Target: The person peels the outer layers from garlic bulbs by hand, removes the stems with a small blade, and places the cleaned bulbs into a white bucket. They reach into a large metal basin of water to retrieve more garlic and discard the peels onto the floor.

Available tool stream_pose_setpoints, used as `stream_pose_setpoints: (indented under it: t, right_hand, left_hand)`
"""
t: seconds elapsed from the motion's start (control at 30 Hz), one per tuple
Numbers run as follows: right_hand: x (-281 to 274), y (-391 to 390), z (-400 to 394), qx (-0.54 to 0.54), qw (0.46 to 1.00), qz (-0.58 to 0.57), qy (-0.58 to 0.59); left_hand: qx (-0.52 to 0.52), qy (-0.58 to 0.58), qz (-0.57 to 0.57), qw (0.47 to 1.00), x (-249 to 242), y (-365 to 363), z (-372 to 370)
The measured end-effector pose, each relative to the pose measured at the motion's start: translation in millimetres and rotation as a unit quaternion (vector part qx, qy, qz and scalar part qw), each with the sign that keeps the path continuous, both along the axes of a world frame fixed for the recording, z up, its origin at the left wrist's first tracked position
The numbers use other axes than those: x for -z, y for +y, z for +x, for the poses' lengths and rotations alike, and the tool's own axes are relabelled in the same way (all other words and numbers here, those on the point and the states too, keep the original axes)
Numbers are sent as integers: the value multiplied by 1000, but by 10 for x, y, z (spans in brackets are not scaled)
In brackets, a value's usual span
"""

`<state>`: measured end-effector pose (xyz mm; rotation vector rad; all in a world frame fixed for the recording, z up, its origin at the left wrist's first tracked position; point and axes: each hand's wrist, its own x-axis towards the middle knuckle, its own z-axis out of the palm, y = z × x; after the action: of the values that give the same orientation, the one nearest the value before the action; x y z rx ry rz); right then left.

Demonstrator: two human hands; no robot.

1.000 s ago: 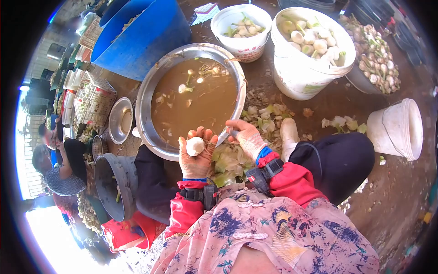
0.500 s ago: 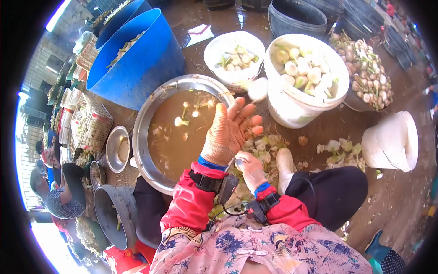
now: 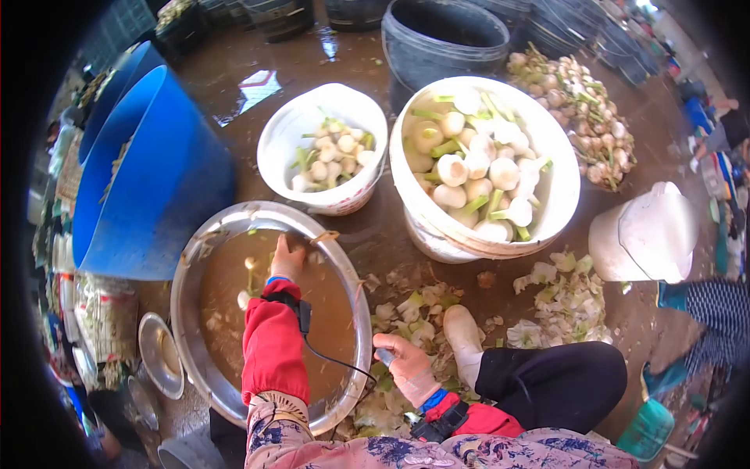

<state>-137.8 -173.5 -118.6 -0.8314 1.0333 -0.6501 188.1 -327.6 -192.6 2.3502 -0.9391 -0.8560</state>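
Note:
My left hand [image 3: 287,259] reaches into the brown water of a metal basin [image 3: 181,293]. Its visible fingers are stretched and apart, with the tips partly hidden by the water. A few garlic bulbs [image 3: 244,300] with short stems float left of it. Just past the basin's right rim, my right hand [image 3: 409,367] is closed around a small grey-ended tool [image 3: 384,356], most of it hidden in the fist. Beyond the basin stand a white bucket of peeled garlic [image 3: 478,173] and a smaller white tub [image 3: 269,148] with more trimmed bulbs.
Garlic skins [image 3: 418,309] litter the wet floor by my shoe [image 3: 462,334]. A blue tub [image 3: 160,184] stands left, a black bucket [image 3: 449,51] behind. At right are a heap of unpeeled garlic [image 3: 598,129], a white bucket [image 3: 641,234] and another person's legs [image 3: 715,320].
My left hand has gone from raised, palm showing with fingers spread, down into the basin. My right hand stays closed on the tool. The view has shifted, too.

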Motion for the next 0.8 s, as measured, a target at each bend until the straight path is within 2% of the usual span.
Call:
stream_pose_setpoints:
  t: [0.03, 0.07, 0.1, 0.13, 0.2, 0.23, 0.3, 0.37, 0.4, 0.43, 0.5, 0.53, 0.6, 0.63, 0.7, 0.73, 0.77, 0.8]
  right_hand:
    - [6, -9, 52, 15, 999, -40, 0]
    - [-7, -8, 43, 20, 1000, 10, -10]
    - [-59, -15, 42, 24, 998, 59, -22]
    - [-38, -25, 56, 22, 999, 43, -15]
    - [-23, -17, 102, 40, 999, 23, -17]
    - [-26, -14, 114, 52, 998, 3, -21]
    - [-79, -4, 99, 48, 997, 35, -45]
    - [-195, -11, 82, -12, 1000, 22, 10]
    - [-318, -31, 91, -18, 997, 54, 58]
    - [-339, -5, 79, -2, 999, 14, 49]
    - [-362, 56, 77, 20, 999, -17, 34]
    - [-387, 63, 108, 27, 999, -10, 28]
    - [-336, 125, 146, 33, 998, 23, -42]
    - [-387, 147, 143, 21, 998, 34, -45]
    - [-509, 192, 131, -10, 982, 127, -139]
    - [-483, 228, 139, -15, 981, 130, -141]
    - [-451, 263, 146, -59, 990, 95, -81]
    - [-490, 290, 145, -102, 993, 57, -21]
  left_hand:
    - [24, 51, 61, 997, -26, -38, 9]
    - [33, 55, 61, 996, -40, -32, -47]
    - [53, 210, 58, 975, -86, 19, -113]
    - [69, 359, 56, 929, -45, 107, -153]
    - [118, 400, -19, 909, 222, 315, -273]
    - [119, 399, -20, 909, 27, 436, -397]
    - [2, 453, 6, 891, -450, 738, -682]
    - [-6, 463, -15, 886, -733, 1018, -800]
    - [-16, 476, -32, 879, -883, 1186, -877]
    - [-29, 472, -27, 881, -1006, 1366, -973]
    - [-62, 579, -177, 794, -1291, 1694, -1209]
    - [-84, 569, -174, 799, -1445, 1886, -1320]
    - [-147, 624, -237, 730, -1682, 2198, -1510]
    - [-162, 617, -238, 733, -1695, 2349, -1568]
    - [-141, 601, -247, 747, -1620, 2605, -1662]
    - [-135, 584, -251, 760, -1627, 2674, -1709]
    - [-139, 581, -252, 761, -1629, 2733, -1788]
    - [-119, 490, -278, 818, -1660, 2748, -1906]
